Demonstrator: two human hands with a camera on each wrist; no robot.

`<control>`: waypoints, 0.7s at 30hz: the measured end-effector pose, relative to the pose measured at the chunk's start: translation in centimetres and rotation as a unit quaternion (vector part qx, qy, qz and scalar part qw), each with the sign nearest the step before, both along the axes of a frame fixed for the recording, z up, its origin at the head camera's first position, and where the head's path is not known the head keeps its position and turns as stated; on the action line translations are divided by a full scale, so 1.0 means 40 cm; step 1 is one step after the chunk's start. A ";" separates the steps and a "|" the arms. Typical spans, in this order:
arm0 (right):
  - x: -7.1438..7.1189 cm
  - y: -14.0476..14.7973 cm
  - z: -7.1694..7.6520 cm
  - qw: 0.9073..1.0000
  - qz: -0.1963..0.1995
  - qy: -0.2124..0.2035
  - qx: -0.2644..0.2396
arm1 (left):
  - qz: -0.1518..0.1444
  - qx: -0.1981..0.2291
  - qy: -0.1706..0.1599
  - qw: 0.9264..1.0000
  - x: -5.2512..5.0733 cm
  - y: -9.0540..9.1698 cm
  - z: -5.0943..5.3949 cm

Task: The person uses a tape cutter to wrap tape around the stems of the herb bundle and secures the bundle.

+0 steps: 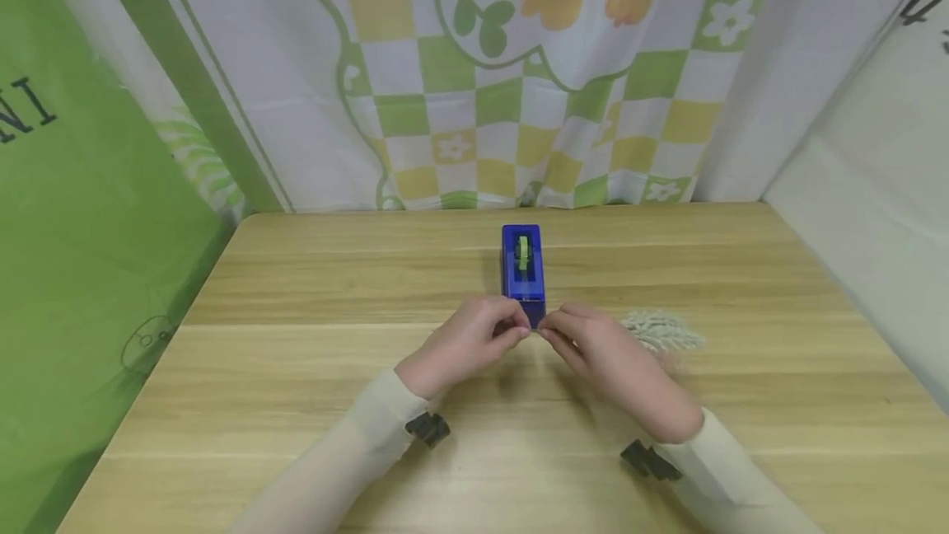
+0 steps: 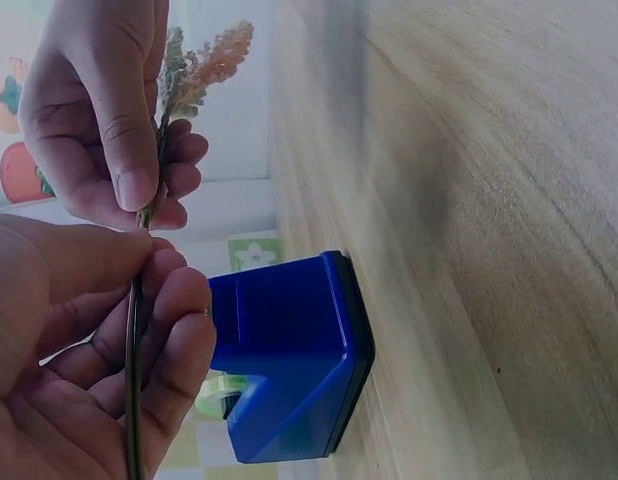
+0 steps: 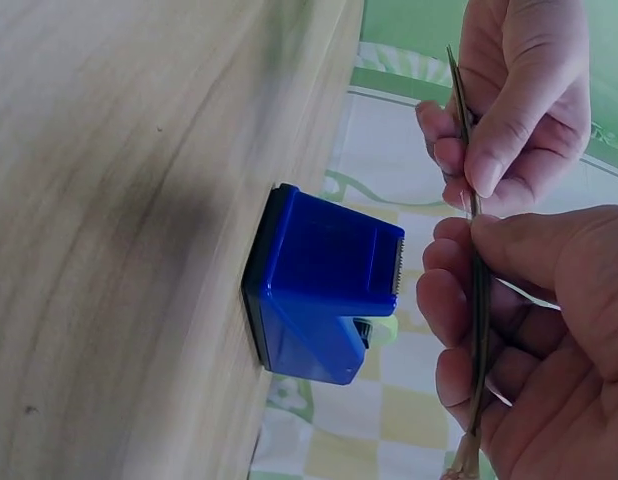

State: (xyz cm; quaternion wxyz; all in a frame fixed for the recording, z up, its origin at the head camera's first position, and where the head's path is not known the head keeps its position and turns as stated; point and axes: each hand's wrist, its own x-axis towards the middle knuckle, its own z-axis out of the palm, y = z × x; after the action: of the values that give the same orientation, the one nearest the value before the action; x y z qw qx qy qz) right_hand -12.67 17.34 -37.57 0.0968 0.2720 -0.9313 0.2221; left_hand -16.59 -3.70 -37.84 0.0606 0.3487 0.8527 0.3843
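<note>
A thin bundle of dark stems (image 3: 479, 300) runs through both hands, pinched between thumb and fingers of each. My left hand (image 1: 461, 346) grips its bare lower part, and my right hand (image 1: 619, 369) holds it nearer the dried flower heads (image 2: 204, 70), pale and reddish-brown. The two thumbs almost meet on the stems. In the right wrist view a thin clear sliver, perhaps tape, shows beside the left thumb. Just beyond the fingertips stands a blue tape dispenser (image 1: 528, 287) with a serrated cutter (image 3: 399, 262) and a yellow-green roll (image 1: 523, 252).
The wooden table (image 1: 311, 287) spreads out on all sides of the dispenser. A checked, fruit-patterned curtain (image 1: 549, 105) hangs along its back edge. Green cloth (image 1: 81, 213) borders the left side, white cloth (image 1: 867, 180) the right.
</note>
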 end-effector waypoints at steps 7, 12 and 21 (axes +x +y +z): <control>0.005 0.003 -0.003 1.000 -0.005 -0.018 -0.013 | -0.016 -0.016 0.021 1.000 -0.003 0.002 -0.002; 0.001 -0.001 0.001 0.999 -0.003 -0.039 -0.010 | -0.006 -0.019 0.015 1.000 -0.002 0.004 -0.006; -0.012 -0.004 0.012 0.997 0.025 -0.073 0.001 | 0.014 -0.028 0.014 0.999 0.006 0.003 -0.008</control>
State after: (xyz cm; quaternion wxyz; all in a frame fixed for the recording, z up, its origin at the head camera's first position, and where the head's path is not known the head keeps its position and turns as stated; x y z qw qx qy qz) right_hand -13.16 17.17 -37.09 0.0228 0.2787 -0.9289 0.2430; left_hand -16.34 -3.58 -38.14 0.0527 0.3403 0.8686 0.3562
